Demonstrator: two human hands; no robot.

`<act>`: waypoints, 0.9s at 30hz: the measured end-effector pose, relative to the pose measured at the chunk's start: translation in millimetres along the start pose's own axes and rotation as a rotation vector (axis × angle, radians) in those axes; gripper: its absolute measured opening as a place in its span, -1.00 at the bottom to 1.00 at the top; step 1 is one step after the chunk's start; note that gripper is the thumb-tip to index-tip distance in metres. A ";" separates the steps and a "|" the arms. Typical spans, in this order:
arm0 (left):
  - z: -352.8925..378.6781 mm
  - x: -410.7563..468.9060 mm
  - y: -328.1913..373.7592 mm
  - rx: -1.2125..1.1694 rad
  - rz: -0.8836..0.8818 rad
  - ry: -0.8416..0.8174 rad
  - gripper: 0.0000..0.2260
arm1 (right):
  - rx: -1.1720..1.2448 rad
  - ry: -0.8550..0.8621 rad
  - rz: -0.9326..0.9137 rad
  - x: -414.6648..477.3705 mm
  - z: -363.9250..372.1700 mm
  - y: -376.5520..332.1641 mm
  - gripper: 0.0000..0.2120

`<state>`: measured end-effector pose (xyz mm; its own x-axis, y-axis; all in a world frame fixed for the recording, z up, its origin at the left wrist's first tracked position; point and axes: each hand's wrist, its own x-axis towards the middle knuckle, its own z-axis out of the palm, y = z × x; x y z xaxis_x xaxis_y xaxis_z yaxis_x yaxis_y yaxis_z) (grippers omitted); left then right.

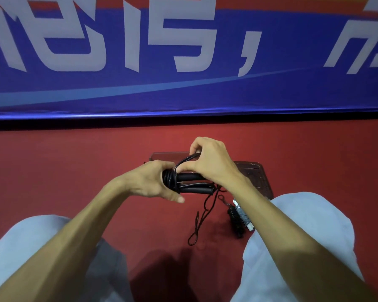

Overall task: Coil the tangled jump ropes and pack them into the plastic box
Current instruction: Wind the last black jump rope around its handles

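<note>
Fingers curled: left hand (148, 182) grips jump rope (188, 176), right hand (207, 162) pinches its cord (184, 159).

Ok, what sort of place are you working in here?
Probably a sports hall or gym, though that's a guess: a red floor the person sits on, a long blue banner with large white characters, and a black jump rope being coiled.

— What did the hands have?
— The left hand (153, 184) gripped a black jump rope (189, 177) at the end of its two handles where the cord was wound. The right hand (210, 162) pinched a loop of that cord above them.
— And beneath?
— A clear plastic box (258, 173) lay on the red floor (74, 162), a second rope (235, 214) wound up near it.
</note>
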<state>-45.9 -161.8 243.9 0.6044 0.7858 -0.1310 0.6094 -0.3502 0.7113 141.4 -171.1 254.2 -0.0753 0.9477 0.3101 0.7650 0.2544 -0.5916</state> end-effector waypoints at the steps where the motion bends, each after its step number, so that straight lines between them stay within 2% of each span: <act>1: 0.5 -1.0 3.6 -0.053 0.008 0.015 -0.66 | 0.038 -0.019 0.040 1.2 -1.1 0.2 -0.52; 3: -0.6 -2.7 10.5 -0.125 0.030 0.038 -0.76 | 0.158 -0.112 0.151 3.2 -5.6 1.3 -0.54; 5: -3.4 -5.8 14.8 -0.201 0.030 -0.031 -0.85 | 0.406 -0.293 0.288 3.6 -14.1 2.5 -0.60; 7: -4.9 -8.8 18.1 -0.310 0.027 -0.148 -0.74 | 0.659 -0.441 0.415 3.6 -21.1 5.0 -0.75; 8: -4.7 -9.4 18.8 -0.357 0.036 -0.173 -0.63 | 0.785 -0.450 0.485 4.4 -22.2 6.5 -0.83; 10: -3.3 -8.2 21.7 -0.460 0.072 -0.118 -0.52 | 1.062 -0.347 0.612 7.0 -20.6 9.4 -0.92; 12: -3.3 -5.3 26.2 -0.627 0.085 0.003 -0.53 | 1.220 -0.216 0.629 10.0 -15.1 11.1 -0.84; 14: -5.2 -3.7 29.1 -0.786 0.058 0.147 -0.58 | 1.147 -0.207 0.551 10.3 -8.1 10.1 -0.81; 17: -8.8 -4.3 29.5 -0.849 0.030 0.284 -0.64 | 1.013 -0.260 0.429 10.3 -1.3 4.7 -0.90; 20: -8.2 -3.1 27.4 -0.783 0.041 0.379 -0.79 | 0.840 -0.430 0.381 7.6 -0.8 2.7 -0.81; 23: -7.3 -0.6 23.3 -0.714 0.002 0.467 -0.88 | 0.463 -0.663 0.377 0.1 0.1 5.3 -0.71; 25: -6.2 1.0 19.9 -0.666 -0.008 0.502 -0.89 | 0.238 -0.730 0.360 -1.9 1.0 7.9 -0.74; 27: -4.5 4.3 15.1 -0.572 0.001 0.554 -0.83 | 0.139 -0.745 0.339 -2.1 0.3 10.0 -0.81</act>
<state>-36.4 -161.4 257.2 0.1705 0.9774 0.1253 0.1601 -0.1530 0.9752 149.0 -170.6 247.5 -0.2963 0.8443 -0.4464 0.7399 -0.0927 -0.6663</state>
